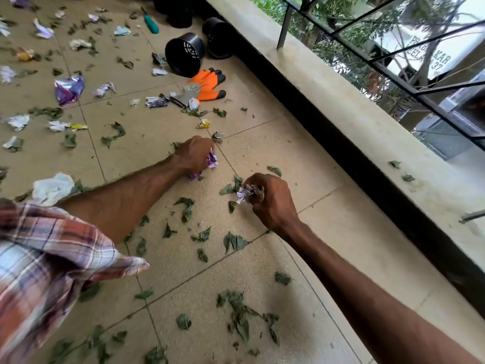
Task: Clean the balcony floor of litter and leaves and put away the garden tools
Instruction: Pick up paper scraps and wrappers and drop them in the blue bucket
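My left hand grips a crumpled purple wrapper low over the beige tiled floor. My right hand is curled round a crumpled silvery scrap of paper. Green leaves and bits of paper litter lie scattered over the tiles around and beyond both hands. Orange garden gloves lie by an overturned black plant pot. Further back a teal-handled tool rests on the floor.
A low concrete parapet with a black base and metal railing runs along the right side. More black pots stand against it at the back. A crumpled white sheet lies beside my left forearm.
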